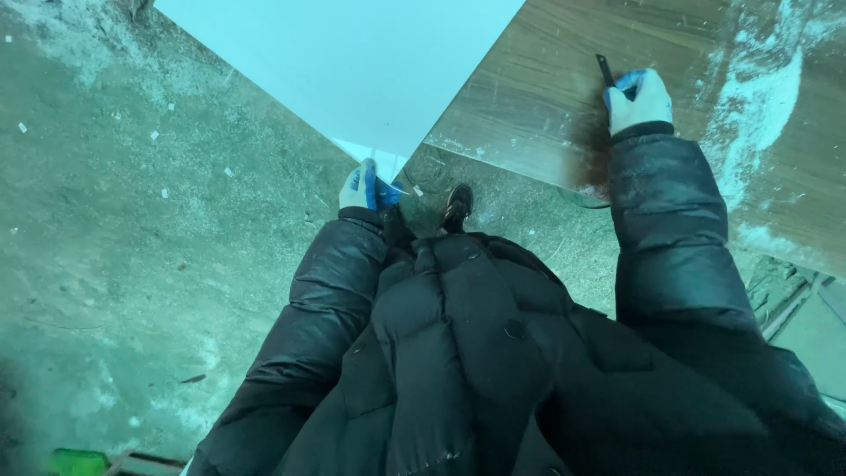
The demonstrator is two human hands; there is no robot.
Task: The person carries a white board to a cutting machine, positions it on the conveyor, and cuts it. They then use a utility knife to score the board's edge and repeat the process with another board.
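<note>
The person stood over a white panel [352, 62], the gloved left hand [359, 187] pinching its near corner, seemingly to steady it. The right hand [641, 100] was closed round a thin dark tool [604, 70] pressed to the wood-grain board [546, 88] near its dusty edge. No containers showed.
</note>
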